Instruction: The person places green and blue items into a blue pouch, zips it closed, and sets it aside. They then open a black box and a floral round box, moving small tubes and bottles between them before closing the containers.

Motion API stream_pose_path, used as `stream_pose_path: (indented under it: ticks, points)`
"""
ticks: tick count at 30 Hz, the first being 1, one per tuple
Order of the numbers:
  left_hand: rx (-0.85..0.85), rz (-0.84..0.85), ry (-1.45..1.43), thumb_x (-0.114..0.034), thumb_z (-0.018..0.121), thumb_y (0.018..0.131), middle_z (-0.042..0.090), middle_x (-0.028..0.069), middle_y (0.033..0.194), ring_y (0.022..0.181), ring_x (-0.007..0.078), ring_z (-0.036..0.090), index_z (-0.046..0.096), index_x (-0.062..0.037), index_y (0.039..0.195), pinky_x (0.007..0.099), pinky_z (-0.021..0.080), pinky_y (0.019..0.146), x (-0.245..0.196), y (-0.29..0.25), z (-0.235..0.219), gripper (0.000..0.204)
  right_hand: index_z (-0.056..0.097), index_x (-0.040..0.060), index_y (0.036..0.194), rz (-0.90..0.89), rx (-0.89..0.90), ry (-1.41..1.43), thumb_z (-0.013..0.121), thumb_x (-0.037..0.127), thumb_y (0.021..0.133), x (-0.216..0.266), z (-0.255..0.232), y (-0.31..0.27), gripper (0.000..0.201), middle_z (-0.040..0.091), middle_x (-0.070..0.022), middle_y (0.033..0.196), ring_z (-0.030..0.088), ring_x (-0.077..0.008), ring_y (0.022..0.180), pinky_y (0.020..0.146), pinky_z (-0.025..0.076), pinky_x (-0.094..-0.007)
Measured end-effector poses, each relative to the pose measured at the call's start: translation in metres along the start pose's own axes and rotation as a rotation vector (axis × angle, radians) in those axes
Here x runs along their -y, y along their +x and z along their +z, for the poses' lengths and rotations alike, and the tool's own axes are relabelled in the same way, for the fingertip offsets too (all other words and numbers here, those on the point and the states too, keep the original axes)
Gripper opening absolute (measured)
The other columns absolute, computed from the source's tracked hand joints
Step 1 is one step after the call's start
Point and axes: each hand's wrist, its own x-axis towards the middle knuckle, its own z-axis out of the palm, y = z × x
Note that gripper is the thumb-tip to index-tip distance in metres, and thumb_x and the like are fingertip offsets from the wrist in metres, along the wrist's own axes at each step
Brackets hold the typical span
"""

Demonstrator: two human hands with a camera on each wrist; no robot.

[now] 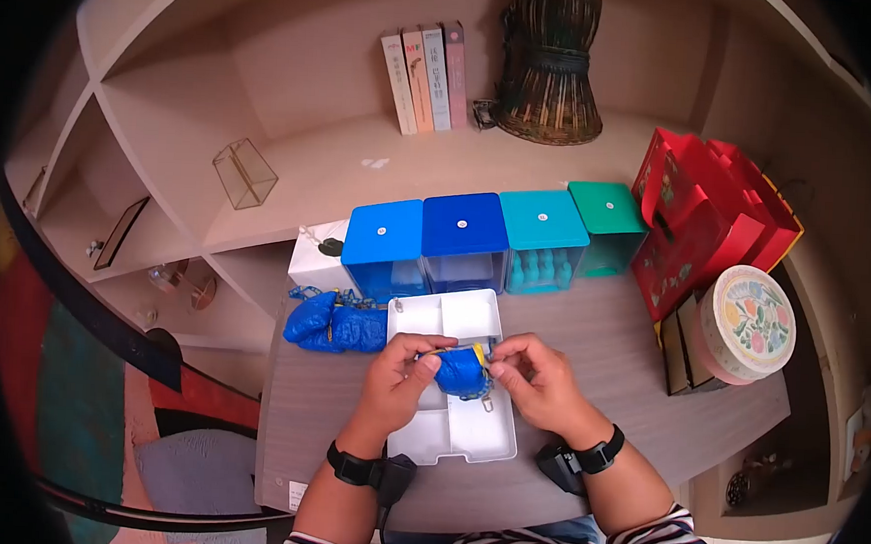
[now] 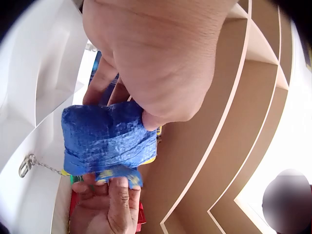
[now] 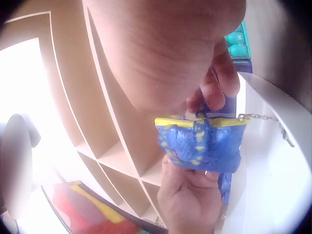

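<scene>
A small blue pouch (image 1: 460, 374) with a yellow zip edge is held above the white divided tray (image 1: 481, 437). My left hand (image 1: 393, 386) grips its body between thumb and fingers. On the other side, my right hand (image 1: 548, 384) pinches a blue strap (image 2: 117, 174) with yellow marks at the zip end. From the pouch a thin chain (image 3: 263, 117) hangs, with a metal clip (image 2: 25, 166) at its end. More blue pouches (image 1: 334, 324) lie on the table left of the tray, with chains beside them.
Behind the tray stand bins with light blue (image 1: 383, 230), dark blue (image 1: 463, 222), teal (image 1: 544, 219) and green (image 1: 608, 206) lids. A white box (image 1: 318, 256) sits at their left. Red gift bags (image 1: 689, 226) and a round floral box (image 1: 748, 323) stand at the right.
</scene>
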Motion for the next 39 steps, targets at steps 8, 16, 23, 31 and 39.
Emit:
stream_pose_path:
  ticks: [8,16,23,31,39]
  points:
    - [-0.160,-0.094,-0.149,-0.013,0.058,0.103,0.067,0.0176,0.120,0.106,0.0175,0.064,0.051,-0.0037,0.113,0.0328,0.056,0.086,0.006,-0.001,-0.012,0.015,0.058,0.0037,0.101,-0.023,0.096,-0.128,0.078,0.015,0.088,0.003,-0.002,-0.002,0.026,0.069,-0.0058,0.083,0.067,-0.0167,0.073,0.064,0.053,-0.0295]
    - [-0.270,0.158,0.060,-0.009,0.071,0.093,0.036,0.0232,0.155,0.126,0.0272,0.055,0.051,-0.0071,0.117,0.0339,0.059,0.082,0.013,0.011,-0.002,0.031,0.063,0.0014,0.102,0.079,0.051,-0.056,0.077,0.017,0.090,0.007,0.005,-0.004,0.024,0.065,-0.0066,0.067,0.063,-0.0175,0.056,0.055,0.049,-0.0331]
    - [0.060,0.161,0.861,-0.021,0.093,0.064,0.014,0.0306,0.163,0.142,0.0482,0.036,0.054,-0.0050,0.135,0.0490,0.037,0.114,-0.043,0.003,0.015,0.083,0.067,0.0032,0.098,0.196,0.165,-0.122,0.074,0.019,0.093,0.018,0.005,-0.007,0.018,0.060,-0.0018,0.064,0.054,-0.0086,0.055,0.052,0.043,-0.0283]
    - [0.152,0.260,1.021,-0.015,0.083,0.071,0.065,0.0133,0.129,0.123,0.0356,0.059,0.066,-0.0058,0.122,0.0450,0.048,0.103,-0.040,0.003,0.009,0.054,0.071,0.0065,0.094,-0.047,0.241,-0.101,0.077,0.017,0.091,0.035,0.008,-0.009,0.013,0.063,-0.0012,0.067,0.056,-0.0129,0.055,0.057,0.047,-0.0263]
    - [0.123,0.299,0.819,-0.013,0.080,0.075,0.071,0.0108,0.115,0.105,0.0297,0.068,0.070,-0.0060,0.111,0.0386,0.056,0.086,-0.045,0.005,0.019,0.037,0.076,0.0100,0.089,-0.443,0.031,-0.369,0.078,0.022,0.085,0.038,-0.002,-0.004,0.013,0.067,-0.0061,0.110,0.062,-0.0249,0.096,0.087,0.047,-0.0388]
